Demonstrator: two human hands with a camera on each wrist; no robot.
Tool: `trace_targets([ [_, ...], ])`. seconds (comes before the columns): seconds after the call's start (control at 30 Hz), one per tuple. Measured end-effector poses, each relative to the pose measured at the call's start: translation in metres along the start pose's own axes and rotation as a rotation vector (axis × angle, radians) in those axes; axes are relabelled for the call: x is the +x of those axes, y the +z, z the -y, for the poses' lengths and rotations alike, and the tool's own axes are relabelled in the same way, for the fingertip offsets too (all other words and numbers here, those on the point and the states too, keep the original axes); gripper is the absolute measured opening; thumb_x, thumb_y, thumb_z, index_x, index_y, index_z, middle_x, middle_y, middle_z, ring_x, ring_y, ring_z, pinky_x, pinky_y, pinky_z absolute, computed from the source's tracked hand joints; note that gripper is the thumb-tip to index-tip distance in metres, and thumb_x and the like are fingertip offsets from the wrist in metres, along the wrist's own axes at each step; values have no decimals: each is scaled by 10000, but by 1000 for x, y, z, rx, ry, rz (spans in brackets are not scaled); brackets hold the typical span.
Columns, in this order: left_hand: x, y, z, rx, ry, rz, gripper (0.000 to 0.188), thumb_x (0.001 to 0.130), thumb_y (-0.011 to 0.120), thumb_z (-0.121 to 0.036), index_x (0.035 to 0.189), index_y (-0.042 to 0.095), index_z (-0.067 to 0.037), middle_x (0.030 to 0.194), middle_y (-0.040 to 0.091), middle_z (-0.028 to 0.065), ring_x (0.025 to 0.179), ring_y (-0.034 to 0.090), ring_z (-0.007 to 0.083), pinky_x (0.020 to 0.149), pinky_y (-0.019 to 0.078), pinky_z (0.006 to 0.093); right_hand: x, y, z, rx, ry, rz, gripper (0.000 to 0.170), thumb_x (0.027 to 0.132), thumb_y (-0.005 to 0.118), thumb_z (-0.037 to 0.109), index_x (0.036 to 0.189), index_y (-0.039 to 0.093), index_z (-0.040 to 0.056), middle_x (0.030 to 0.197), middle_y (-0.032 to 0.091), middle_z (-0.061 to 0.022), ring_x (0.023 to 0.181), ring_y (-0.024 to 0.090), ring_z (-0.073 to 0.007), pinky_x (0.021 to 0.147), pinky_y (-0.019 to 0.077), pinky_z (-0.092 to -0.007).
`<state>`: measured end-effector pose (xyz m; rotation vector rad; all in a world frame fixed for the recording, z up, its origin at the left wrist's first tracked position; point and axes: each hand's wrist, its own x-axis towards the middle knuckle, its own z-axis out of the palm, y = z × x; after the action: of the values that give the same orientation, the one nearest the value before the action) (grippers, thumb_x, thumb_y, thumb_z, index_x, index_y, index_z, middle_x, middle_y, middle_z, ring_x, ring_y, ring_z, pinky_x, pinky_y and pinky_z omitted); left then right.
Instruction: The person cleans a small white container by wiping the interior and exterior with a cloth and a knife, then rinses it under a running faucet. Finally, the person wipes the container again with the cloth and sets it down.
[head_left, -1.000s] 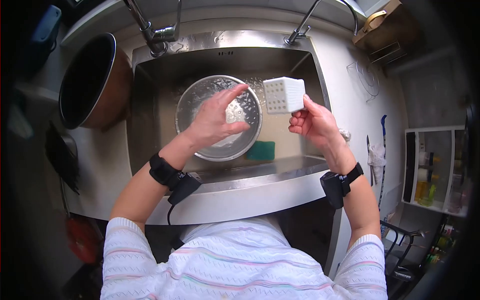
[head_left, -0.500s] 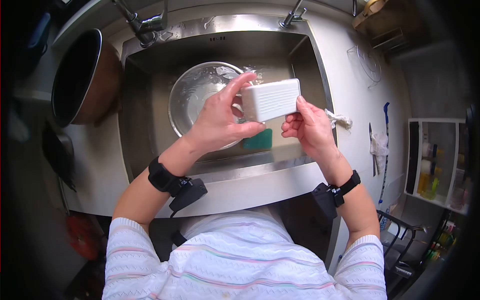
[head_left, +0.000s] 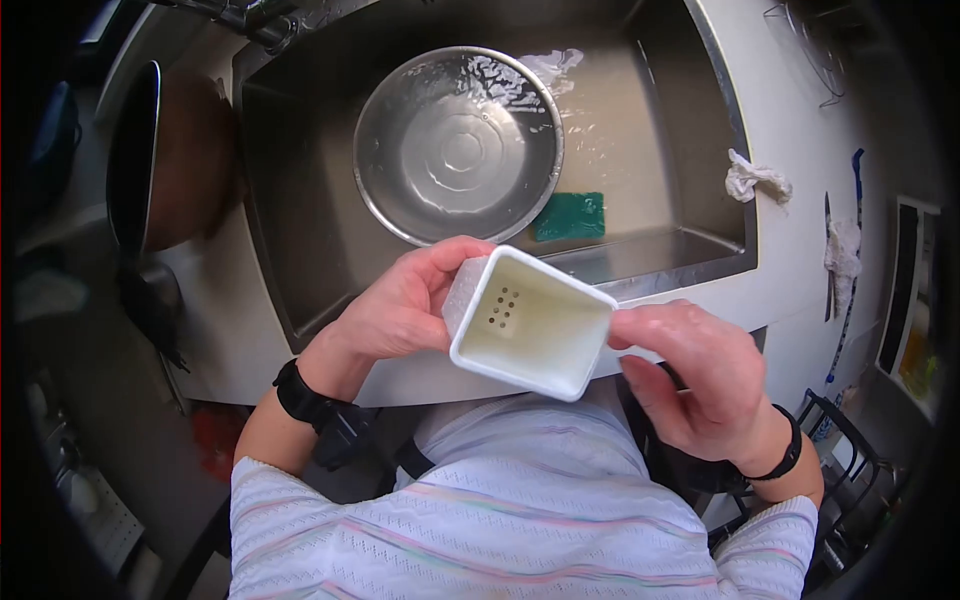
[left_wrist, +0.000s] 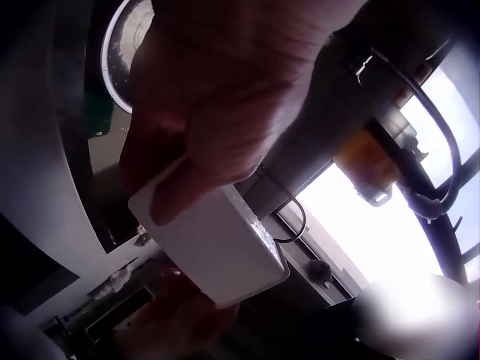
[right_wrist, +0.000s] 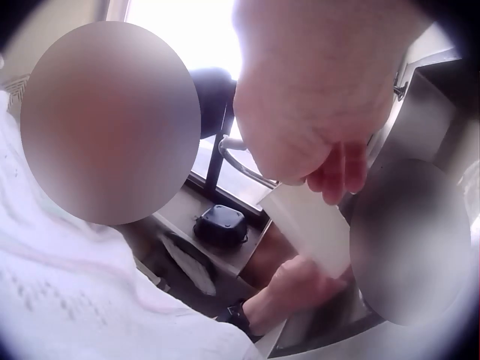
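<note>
A white rectangular container (head_left: 540, 335) is held in front of the body, its open mouth facing up toward the head camera and small holes visible inside. The left hand (head_left: 405, 305) grips its left side; in the left wrist view the left hand (left_wrist: 217, 112) has a finger against the white wall (left_wrist: 214, 247). At the opposite rim corner, the right hand (head_left: 705, 380) touches with bent fingers, its thumb apart below. In the right wrist view, the right hand's curled fingertips (right_wrist: 337, 176) overlap the container (right_wrist: 307, 225); their exact contact is hidden.
A metal bowl (head_left: 460, 150) and green pad (head_left: 570, 216) lie in the sink (head_left: 690, 160). A large brown pot (head_left: 190, 160) stands left. On the right counter are a crumpled white cloth (head_left: 755, 178) and a knife (head_left: 827, 255).
The container has come down toward the body, turned so its opening shows. The left hand has closed round one side; the right thumb has left the container. The head view has shifted.
</note>
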<state>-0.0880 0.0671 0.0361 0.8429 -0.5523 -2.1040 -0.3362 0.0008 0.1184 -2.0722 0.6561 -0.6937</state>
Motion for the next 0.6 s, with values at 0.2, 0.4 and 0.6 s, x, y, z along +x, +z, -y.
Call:
trace_targets([
  [0.2, 9, 9, 5, -45, -63, -3, 613, 674, 754, -20, 1212, 460, -46, 1205, 521, 95, 1110, 500, 164, 975, 386, 314, -14, -15, -18, -35, 192, -8, 316, 704, 597, -121, 1011, 585, -45, 825, 622, -140, 670, 609, -212, 608, 487, -266],
  [0.4, 16, 17, 10, -49, -14, -85, 260, 812, 624, -149, 1038, 559, -37, 1121, 558, 161, 1024, 556, 228, 870, 463, 313, -11, -15, -27, -46, 220, 19, 316, 700, 589, -129, 1004, 588, -44, 811, 622, -131, 661, 605, -212, 607, 484, -262],
  [0.6, 15, 14, 14, -95, -42, -73, 301, 815, 631, -191, 1045, 543, -18, 1125, 555, 167, 1033, 553, 230, 876, 460, 316, -1, -13, -29, -48, 197, 50, 303, 677, 577, -141, 961, 603, -41, 794, 620, -128, 656, 601, -221, 590, 484, -271],
])
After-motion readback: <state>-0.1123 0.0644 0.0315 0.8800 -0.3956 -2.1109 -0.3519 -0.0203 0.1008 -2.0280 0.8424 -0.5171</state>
